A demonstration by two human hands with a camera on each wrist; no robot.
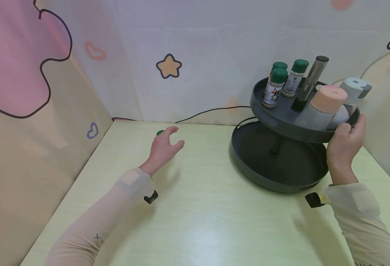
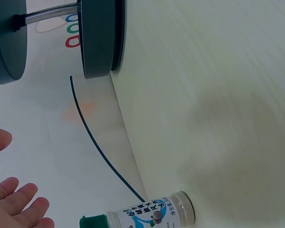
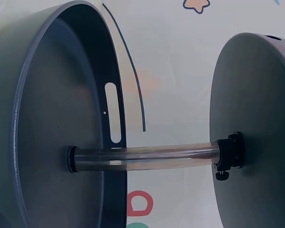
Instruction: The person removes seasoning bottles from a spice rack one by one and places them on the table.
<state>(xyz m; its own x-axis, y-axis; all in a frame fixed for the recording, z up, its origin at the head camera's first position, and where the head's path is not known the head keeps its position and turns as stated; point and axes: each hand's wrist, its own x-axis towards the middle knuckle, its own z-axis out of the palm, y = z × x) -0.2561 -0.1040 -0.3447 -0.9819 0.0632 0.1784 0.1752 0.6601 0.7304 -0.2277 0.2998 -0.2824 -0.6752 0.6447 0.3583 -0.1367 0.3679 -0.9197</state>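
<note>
My left hand [image 1: 163, 149] hovers over the back left of the table, its thumb and fingers apart with nothing between them. Just beyond it stands a seasoning bottle with a green cap [image 1: 159, 132], mostly hidden by the hand in the head view. The left wrist view shows that bottle's printed label [image 2: 152, 216], apart from the fingertips [image 2: 31, 209]. On the right, my right hand [image 1: 346, 149] grips the rim of the upper tray of a dark two-tier rack [image 1: 274, 125]. Several green-capped seasoning bottles [image 1: 272, 90] and a pink-lidded container [image 1: 328, 99] sit on that tray.
The rack's lower tray [image 1: 264, 179] rests on the table, joined to the upper one by a metal pole [image 3: 171, 158]. A white bottle [image 1: 352, 88] is also on the upper tray. A black cable [image 1: 211, 110] runs along the patterned backdrop behind the table.
</note>
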